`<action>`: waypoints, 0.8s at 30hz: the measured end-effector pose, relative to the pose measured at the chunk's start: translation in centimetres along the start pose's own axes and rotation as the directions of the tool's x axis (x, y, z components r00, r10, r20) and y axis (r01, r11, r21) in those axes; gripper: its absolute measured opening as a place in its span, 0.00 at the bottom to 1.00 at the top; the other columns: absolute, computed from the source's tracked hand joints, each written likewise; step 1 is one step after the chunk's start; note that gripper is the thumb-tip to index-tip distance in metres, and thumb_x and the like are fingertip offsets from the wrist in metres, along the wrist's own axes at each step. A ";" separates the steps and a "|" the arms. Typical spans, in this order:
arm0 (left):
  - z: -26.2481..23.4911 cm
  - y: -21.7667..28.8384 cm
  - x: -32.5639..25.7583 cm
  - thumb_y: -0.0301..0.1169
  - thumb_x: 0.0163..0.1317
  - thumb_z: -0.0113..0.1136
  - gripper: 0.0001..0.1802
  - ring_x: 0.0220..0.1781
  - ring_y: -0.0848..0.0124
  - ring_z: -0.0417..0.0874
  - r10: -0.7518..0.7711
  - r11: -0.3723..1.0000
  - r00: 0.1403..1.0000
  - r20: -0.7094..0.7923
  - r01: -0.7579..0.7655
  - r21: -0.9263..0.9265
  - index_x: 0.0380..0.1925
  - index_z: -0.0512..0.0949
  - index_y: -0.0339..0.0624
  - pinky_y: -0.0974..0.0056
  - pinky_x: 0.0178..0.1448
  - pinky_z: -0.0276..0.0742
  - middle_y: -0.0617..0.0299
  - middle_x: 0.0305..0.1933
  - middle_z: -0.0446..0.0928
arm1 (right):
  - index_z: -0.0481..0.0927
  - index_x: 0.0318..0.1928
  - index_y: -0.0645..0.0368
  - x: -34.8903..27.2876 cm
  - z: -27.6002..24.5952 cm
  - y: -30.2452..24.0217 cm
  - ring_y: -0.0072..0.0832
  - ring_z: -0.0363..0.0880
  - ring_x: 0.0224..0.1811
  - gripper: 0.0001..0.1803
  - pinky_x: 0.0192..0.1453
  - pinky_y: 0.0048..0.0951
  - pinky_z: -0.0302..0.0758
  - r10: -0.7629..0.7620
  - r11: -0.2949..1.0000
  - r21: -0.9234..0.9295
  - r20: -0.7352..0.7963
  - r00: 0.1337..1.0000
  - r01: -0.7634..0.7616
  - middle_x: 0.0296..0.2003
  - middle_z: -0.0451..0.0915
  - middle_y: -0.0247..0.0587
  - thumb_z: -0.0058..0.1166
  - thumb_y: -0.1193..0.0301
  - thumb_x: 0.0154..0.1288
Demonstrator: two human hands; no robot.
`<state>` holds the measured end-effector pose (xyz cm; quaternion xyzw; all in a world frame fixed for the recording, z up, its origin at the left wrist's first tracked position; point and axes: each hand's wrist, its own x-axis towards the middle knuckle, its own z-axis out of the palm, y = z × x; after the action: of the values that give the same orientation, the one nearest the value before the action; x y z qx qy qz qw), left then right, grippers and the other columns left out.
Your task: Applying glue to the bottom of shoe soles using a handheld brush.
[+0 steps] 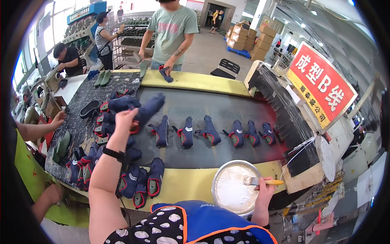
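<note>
- bright blue apron with an orange edge [215, 219] sits nearest, at the bottom, over black cloth with white spots [162, 225].
- left hand [125, 117] is up over the left part of the dark flat belt [227, 156]. its thumb and fingers are pinched shut on the near end of a dark navy cloth shoe [151, 109].
- that shoe is a bit blurry. its long side runs up and to the right, away from the fingers, so its free end points to the far side of the belt.
- right hand [264, 188] is low and close to the body. its fingers are wrapped round the yellow handle of a flat brush [274, 182].
- the brush lies nearly sideways, handle to the right, hairs to the left, over white paste [229, 190] in a round metal bowl [237, 162]. i cannot tell how deep the hairs go.
- so the held shoe is far up and left of the brush, well apart, with a row of navy shoes with red trim [187, 133] on the belt between. the left hand is much nearer the big pile of navy shoes [122, 103]; the right hand is nearer the bowl.
</note>
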<state>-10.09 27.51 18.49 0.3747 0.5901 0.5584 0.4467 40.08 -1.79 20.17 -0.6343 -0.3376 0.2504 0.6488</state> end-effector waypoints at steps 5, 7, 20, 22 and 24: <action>8.0 -4.0 -8.9 0.33 0.64 0.67 0.07 0.25 0.66 0.82 -0.463 0.714 0.835 0.299 0.551 -0.432 0.34 0.81 0.43 0.68 0.25 0.79 0.62 0.30 0.80 | 0.71 0.33 0.57 -0.5 1.4 -0.3 0.15 0.69 0.21 0.07 0.26 0.19 0.68 -0.025 0.999 0.022 -0.011 1.000 0.025 0.24 0.71 0.30 0.55 0.76 0.69; 9.8 -8.3 -12.3 0.32 0.63 0.68 0.06 0.29 0.65 0.83 -0.602 0.603 0.707 0.370 0.707 -0.369 0.35 0.80 0.47 0.65 0.27 0.82 0.63 0.31 0.79 | 0.71 0.33 0.57 -0.8 1.3 -0.1 0.15 0.68 0.21 0.07 0.25 0.19 0.68 -0.046 0.999 0.014 -0.009 0.999 0.046 0.24 0.71 0.30 0.55 0.76 0.69; 8.4 -20.2 -20.6 0.53 0.52 0.72 0.52 0.56 0.50 0.80 -0.410 0.729 0.832 0.375 0.052 0.683 0.72 0.59 0.41 0.53 0.63 0.76 0.40 0.54 0.77 | 0.72 0.33 0.59 -2.5 -1.3 0.4 0.14 0.69 0.20 0.06 0.25 0.18 0.69 -0.008 1.000 0.024 -0.103 0.995 0.011 0.23 0.72 0.31 0.55 0.78 0.68; 7.6 -20.5 -21.2 0.57 0.47 0.73 0.63 0.64 0.45 0.74 -0.399 0.589 0.661 0.636 -0.347 0.730 0.77 0.47 0.48 0.51 0.66 0.74 0.36 0.59 0.72 | 0.72 0.33 0.59 -2.6 -0.9 0.4 0.14 0.69 0.21 0.06 0.25 0.18 0.70 0.006 1.000 0.023 -0.081 0.997 -0.005 0.23 0.72 0.31 0.55 0.78 0.68; 7.8 -21.2 -21.8 0.58 0.47 0.72 0.64 0.63 0.44 0.75 -0.366 0.511 0.673 0.643 -0.432 0.743 0.78 0.45 0.50 0.50 0.64 0.75 0.36 0.58 0.72 | 0.72 0.33 0.58 -2.5 -0.3 0.5 0.15 0.68 0.19 0.07 0.26 0.19 0.68 0.020 0.999 0.043 -0.054 0.998 -0.017 0.21 0.70 0.29 0.55 0.75 0.69</action>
<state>5.46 7.54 -0.02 0.7472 0.5418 -0.0034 0.3850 38.76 -3.88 19.39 -0.6302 -0.3084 0.2460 0.6688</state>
